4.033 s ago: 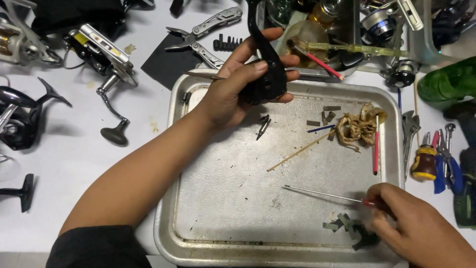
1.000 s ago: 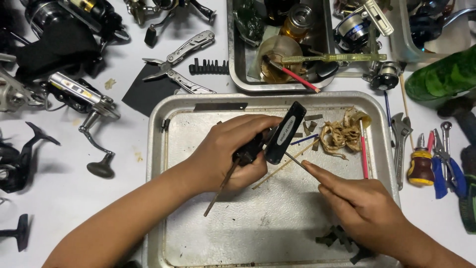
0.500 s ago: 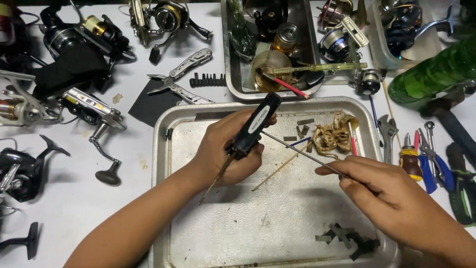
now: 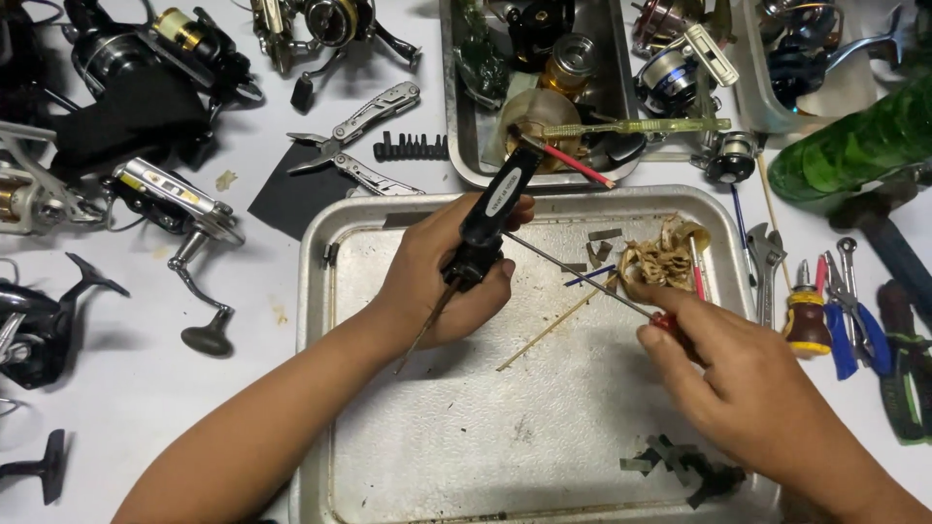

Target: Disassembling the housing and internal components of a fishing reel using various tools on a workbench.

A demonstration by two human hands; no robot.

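White tabletop, crowded with fishing reels and tools, surrounds a dented metal baking tray (image 4: 388, 466) at the centre. Over the tray's 11 o'clock area, the left hand (image 4: 442, 281) is closed around a black reel part (image 4: 490, 218) that stands tilted, its top leaning toward 1 o'clock; a thin rod sticks out below the fist. At 3 o'clock, the right hand (image 4: 738, 383) pinches a slim red-handled screwdriver (image 4: 582, 277) between thumb and fingers, its shaft running toward 10 o'clock until the tip meets the black part. A tan tangle of fibres (image 4: 665, 257) lies at the tray's 1 o'clock corner, small dark pieces (image 4: 684, 466) at 5 o'clock. Folding pliers (image 4: 359, 141) rest beyond the tray at 11 o'clock, a green bottle (image 4: 854, 141) at 2 o'clock.
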